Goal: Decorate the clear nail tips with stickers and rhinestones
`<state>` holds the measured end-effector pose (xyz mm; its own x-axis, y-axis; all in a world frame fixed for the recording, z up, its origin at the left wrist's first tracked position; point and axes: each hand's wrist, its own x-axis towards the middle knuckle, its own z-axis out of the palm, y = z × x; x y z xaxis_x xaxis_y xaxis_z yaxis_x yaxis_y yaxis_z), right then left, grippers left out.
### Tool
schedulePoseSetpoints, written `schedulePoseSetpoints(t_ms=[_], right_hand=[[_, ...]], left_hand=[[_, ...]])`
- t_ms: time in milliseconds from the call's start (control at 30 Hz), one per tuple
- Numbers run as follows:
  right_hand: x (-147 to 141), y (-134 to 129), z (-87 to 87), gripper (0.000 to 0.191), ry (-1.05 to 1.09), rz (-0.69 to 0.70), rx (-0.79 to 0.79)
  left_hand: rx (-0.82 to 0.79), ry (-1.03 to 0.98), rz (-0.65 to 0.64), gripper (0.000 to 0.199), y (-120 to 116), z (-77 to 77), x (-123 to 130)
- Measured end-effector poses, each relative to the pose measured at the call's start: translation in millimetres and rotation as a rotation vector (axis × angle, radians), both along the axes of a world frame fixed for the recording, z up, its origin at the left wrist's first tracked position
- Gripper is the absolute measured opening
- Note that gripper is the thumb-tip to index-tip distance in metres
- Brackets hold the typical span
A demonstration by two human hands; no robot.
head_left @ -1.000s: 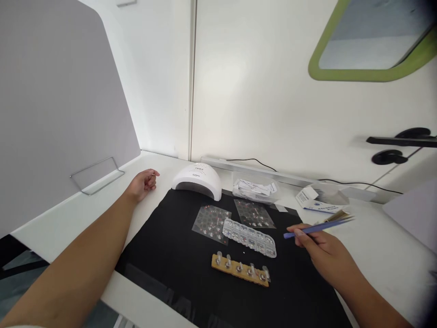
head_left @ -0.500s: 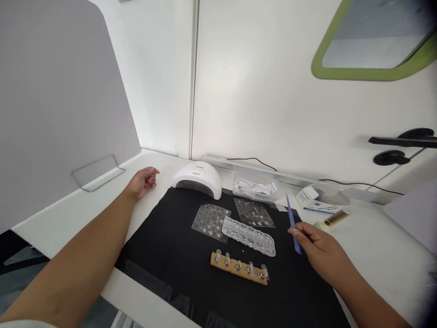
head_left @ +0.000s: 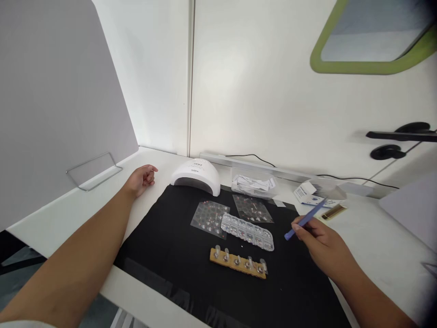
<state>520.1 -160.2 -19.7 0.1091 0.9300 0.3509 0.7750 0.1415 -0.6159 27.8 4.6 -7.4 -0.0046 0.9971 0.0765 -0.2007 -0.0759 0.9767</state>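
My left hand (head_left: 141, 179) lies on the white table left of the white nail lamp (head_left: 196, 169), its fingers curled in with nothing seen in them. In my right hand (head_left: 319, 239), pinched between thumb and fingers, is a slim violet-blue pointed tool (head_left: 305, 220), slanted up to the right above the mat's right edge. On the black mat (head_left: 177, 278), a yellowish display strip (head_left: 235, 263) bears several clear nail tips on round holders. Behind it sits a clear compartment case (head_left: 247, 232) of small shiny pieces, overlapping a transparent sticker sheet (head_left: 209, 218). A second sticker sheet (head_left: 253, 208) is behind.
At the mat's back edge stands a clear plastic box (head_left: 254, 184) of white packets. An opened carton (head_left: 305, 193) and a gold-coloured item (head_left: 333, 212) lie on the right. A grey panel (head_left: 61, 105) rises on the left; a black door handle (head_left: 398, 135) juts out right.
The violet-blue tool has swung from nearly upright to slanting right, its pointed end now toward the carton. My left hand stays put, and the view has shifted slightly.
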Motion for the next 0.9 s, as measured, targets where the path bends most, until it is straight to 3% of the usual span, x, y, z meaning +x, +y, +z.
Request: schedulePoseSetpoints(t_ms=[200,467,733,900], right_hand=[[-1.4,1.9,1.4,0.030,-0.086,0.135,-0.212],[-13.1,-8.1,13.4,0.025,0.134,0.107,-0.105],[-54.3,-41.1,30.5,0.018,0.405,0.496,-0.043],[-61.8,-46.2,36.6,0.029,0.403,0.569,0.075]], left_hand=[[0.010,-0.003,-0.008,0.016,1.1,-1.3,-1.9],[0.001,0.007,0.013,0.013,0.2,1.9,0.4],[-0.009,0.049,0.007,0.014,0.4,2.6,1.2],[-0.010,0.059,0.031,0.013,-0.1,4.1,3.1]])
